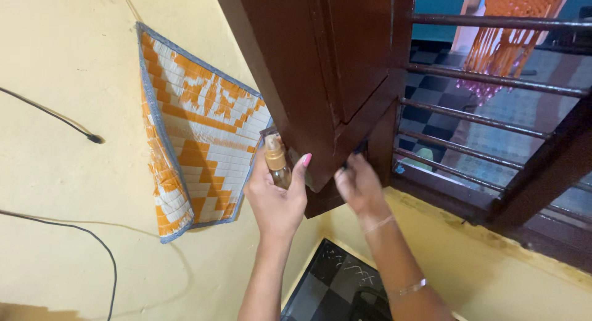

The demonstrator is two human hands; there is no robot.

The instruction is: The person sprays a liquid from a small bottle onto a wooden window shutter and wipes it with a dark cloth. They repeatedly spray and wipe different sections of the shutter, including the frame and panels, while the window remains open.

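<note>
While the left hand (277, 197) sits just below the middle of the frame, it's got its fingers wrapped snug around a small spray bottle (277, 162), amber-ish with a tan pump top, held upright right against the lower corner of the dark brown window shutter (320, 80). Looks like light plastic to me, probably a bit slick, so gripping round the body under the pump like that seems the sensible spot; squeezing the top would just set it off. The right hand (359, 186), a little right of center, is curled up against the shutter's bottom edge, and something dark pokes out above the fingers, but honestly can't tell what it is or how tightly it's held. Woven orange and white mat (197, 148) hangs on the yellow wall (61, 173) at left, window bars (487, 80) fill the upper right.
</note>
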